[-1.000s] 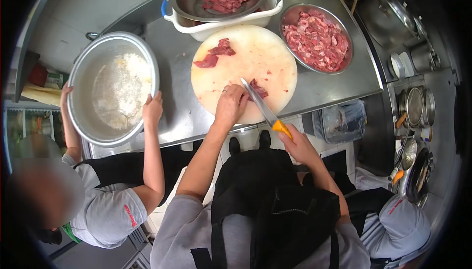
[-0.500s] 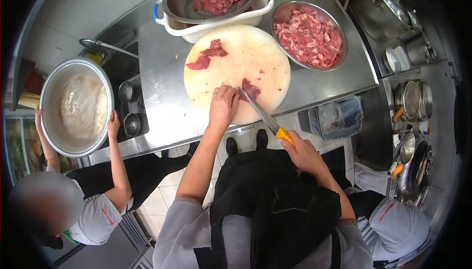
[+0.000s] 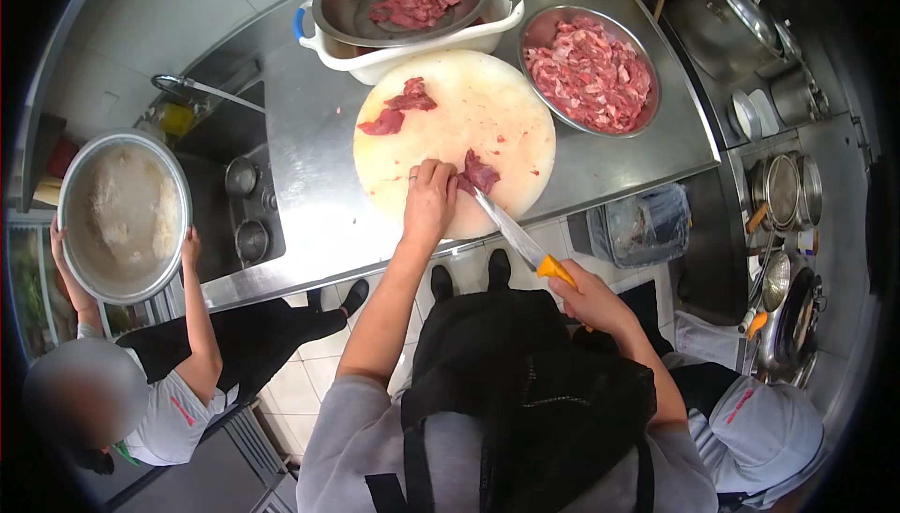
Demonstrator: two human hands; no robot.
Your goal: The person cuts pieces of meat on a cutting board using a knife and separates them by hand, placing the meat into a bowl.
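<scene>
My right hand (image 3: 586, 296) grips the yellow handle of a knife (image 3: 511, 232), its blade pointing up and left to a small piece of red meat (image 3: 481, 172). My left hand (image 3: 432, 196) presses fingertips at the left edge of that piece, on the round white cutting board (image 3: 506, 91). More meat pieces (image 3: 412, 96) lie at the board's upper left. Sliced meat fills a steel bowl (image 3: 653, 105) to the right of the board. Behind the board, another steel bowl (image 3: 328, 9) with meat rests on a white tub (image 3: 375, 70).
At left, a person holds a large metal basin (image 3: 173, 274) with whitish contents beside a sink (image 3: 220, 138). Another person's sleeve (image 3: 769, 415) is at lower right. A lined bin (image 3: 647, 224) stands below the counter's right side; pots and strainers are at far right.
The person at left has moved farther left with the basin, uncovering the sink. My knife's tip has shifted down and right from its place above the meat piece.
</scene>
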